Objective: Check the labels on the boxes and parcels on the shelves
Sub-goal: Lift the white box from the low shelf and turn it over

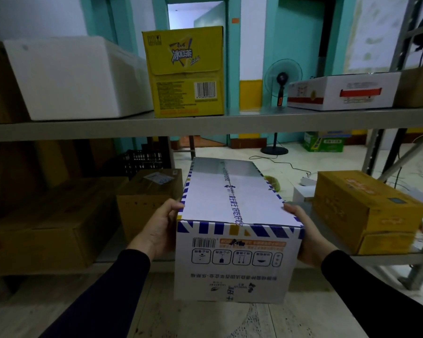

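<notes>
A long white box (232, 240) with blue and yellow striped edges is held out in front of the lower shelf (388, 258), its far end over the shelf. Its near face shows a barcode and handling symbols printed upside down. My left hand (159, 228) grips its left side, thumb on the top edge. Gripping the right side in the same way is my right hand (305, 235). On the upper shelf (254, 123) stand a white foam box (71, 79), a yellow drink carton (186, 71) with a barcode, and a flat white and red box (342, 92).
Brown cartons (47, 225) and a smaller labelled brown box (147, 198) sit at the left of the lower shelf; a yellow carton (366, 211) sits at the right. Behind the rack are a standing fan (281, 93), a green box (324, 142) and cables on the floor.
</notes>
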The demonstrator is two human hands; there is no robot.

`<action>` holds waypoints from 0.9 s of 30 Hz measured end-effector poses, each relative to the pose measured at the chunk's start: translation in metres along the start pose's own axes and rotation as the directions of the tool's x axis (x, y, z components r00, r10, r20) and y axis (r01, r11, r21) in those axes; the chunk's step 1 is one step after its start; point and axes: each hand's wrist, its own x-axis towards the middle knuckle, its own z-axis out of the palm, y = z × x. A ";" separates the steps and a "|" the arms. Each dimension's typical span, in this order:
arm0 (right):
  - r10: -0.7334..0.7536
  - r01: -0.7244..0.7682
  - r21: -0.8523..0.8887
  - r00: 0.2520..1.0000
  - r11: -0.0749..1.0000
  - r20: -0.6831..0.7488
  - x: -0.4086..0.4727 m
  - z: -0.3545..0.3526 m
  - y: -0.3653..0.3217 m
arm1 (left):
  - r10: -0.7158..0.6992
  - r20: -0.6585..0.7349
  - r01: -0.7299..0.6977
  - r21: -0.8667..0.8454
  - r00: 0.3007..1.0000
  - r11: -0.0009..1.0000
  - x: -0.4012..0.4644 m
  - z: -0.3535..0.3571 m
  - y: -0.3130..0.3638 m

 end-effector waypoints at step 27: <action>0.015 -0.013 -0.194 1.000 0.981 0.008 0.011 -0.016 0.018 | -0.133 -0.101 0.121 -0.117 0.986 0.986 0.001 -0.023 -0.016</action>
